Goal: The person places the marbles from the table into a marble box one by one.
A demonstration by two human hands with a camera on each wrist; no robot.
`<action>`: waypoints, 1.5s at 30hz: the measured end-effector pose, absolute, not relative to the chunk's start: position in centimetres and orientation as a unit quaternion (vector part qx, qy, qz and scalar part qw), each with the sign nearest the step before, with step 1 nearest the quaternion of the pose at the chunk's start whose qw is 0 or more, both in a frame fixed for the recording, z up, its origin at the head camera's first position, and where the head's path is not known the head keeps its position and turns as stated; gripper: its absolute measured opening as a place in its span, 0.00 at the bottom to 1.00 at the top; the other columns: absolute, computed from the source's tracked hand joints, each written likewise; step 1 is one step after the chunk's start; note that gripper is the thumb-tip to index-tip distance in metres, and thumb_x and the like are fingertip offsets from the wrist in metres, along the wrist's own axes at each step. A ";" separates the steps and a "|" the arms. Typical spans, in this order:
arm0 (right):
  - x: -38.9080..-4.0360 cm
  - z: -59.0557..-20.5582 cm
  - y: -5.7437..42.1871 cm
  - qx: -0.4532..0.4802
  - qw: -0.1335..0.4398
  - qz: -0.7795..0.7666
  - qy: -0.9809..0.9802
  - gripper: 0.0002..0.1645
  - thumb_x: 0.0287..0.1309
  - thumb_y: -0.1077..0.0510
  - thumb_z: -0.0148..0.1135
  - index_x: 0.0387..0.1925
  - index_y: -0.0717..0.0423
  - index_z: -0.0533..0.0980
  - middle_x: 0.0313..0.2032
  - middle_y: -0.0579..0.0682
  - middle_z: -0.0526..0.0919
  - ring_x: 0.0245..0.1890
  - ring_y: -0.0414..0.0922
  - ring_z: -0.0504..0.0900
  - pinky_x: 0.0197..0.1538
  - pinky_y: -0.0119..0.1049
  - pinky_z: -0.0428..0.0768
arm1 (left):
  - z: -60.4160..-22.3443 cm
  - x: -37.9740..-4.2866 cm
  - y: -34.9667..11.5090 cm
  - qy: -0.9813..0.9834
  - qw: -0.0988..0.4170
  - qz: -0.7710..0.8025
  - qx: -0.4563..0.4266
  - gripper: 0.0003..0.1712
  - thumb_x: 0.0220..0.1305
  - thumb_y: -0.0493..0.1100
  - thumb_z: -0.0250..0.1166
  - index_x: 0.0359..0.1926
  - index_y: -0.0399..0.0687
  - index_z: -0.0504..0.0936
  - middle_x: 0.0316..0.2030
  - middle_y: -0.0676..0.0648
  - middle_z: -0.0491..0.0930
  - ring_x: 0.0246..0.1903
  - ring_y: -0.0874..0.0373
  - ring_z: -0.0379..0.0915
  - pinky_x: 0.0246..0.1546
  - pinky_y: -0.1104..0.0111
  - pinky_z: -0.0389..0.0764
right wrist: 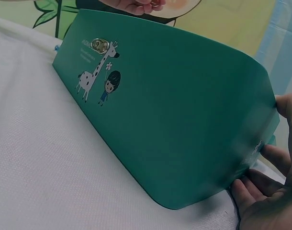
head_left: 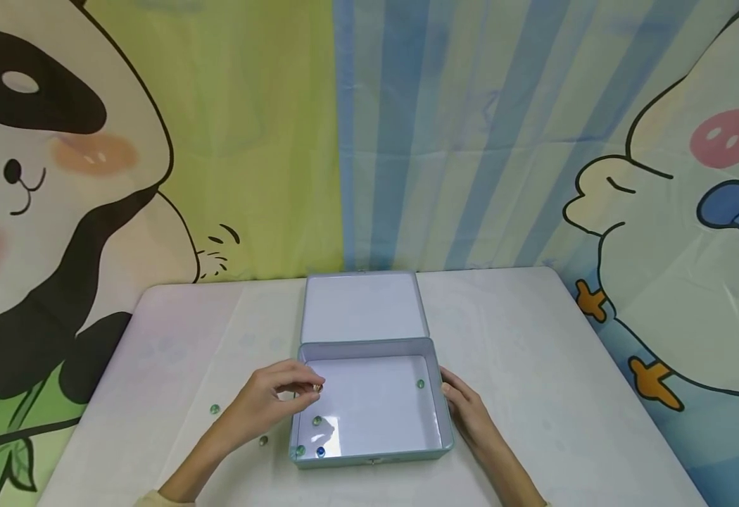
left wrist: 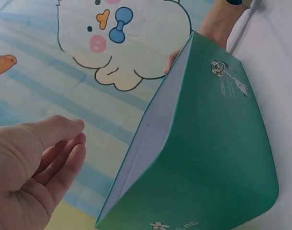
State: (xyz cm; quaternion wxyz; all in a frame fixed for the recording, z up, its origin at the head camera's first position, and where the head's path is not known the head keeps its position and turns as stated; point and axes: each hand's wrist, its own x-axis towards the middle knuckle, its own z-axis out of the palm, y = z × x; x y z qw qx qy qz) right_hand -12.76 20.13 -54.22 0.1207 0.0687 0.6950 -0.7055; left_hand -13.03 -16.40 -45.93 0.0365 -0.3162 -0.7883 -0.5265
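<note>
An open green tin box (head_left: 369,461) stands on the table with its lid (head_left: 363,308) folded back. Over its left wall, my left hand (head_left: 281,394) pinches a small reddish marble (head_left: 318,388) between thumb and fingertips; the left wrist view hides the marble behind the fingers. At the opposite side my right hand (head_left: 474,415) grips the box's right wall, its thumb near the rim and fingers against the outside. Inside lie a blue marble (head_left: 321,451) and several green ones, including one green marble (head_left: 420,384) near the right wall.
Left of the box, a green marble (head_left: 215,408) and a darker marble (head_left: 263,440) lie on the white tablecloth (head_left: 597,436). A metal clasp (right wrist: 100,45) sticks out from the box's front. Behind the table hangs a cartoon curtain (head_left: 268,141).
</note>
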 end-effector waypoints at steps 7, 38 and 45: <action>-12.8 -54.1 20.2 0.072 0.122 -0.702 0.698 0.34 0.67 0.52 0.52 0.70 0.62 0.60 0.72 0.61 0.61 0.73 0.57 0.56 0.54 0.15 0.68 | -45.5 -13.4 -15.5 -0.781 0.022 -0.522 -0.342 0.13 0.58 0.36 0.69 0.45 0.51 0.83 0.40 0.50 0.82 0.35 0.64 0.80 0.36 0.74 0.84; -13.0 -54.3 20.1 0.067 0.118 -0.689 0.712 0.35 0.67 0.49 0.52 0.70 0.60 0.61 0.72 0.59 0.60 0.75 0.56 0.54 0.75 0.51 0.54 | -45.0 -19.4 -8.1 -0.802 -0.222 -0.393 -0.392 0.07 0.60 0.35 0.67 0.40 0.43 0.85 0.36 0.53 0.83 0.33 0.73 0.76 0.38 0.79 0.81; -13.0 -54.6 20.2 0.070 0.114 -0.680 0.721 0.34 0.68 0.48 0.51 0.70 0.59 0.62 0.72 0.59 0.61 0.75 0.56 0.54 0.74 0.54 0.54 | -46.4 -21.2 -5.5 -0.816 -0.253 -0.351 -0.383 0.08 0.57 0.32 0.67 0.39 0.39 0.86 0.33 0.50 0.86 0.29 0.73 0.74 0.34 0.81 0.77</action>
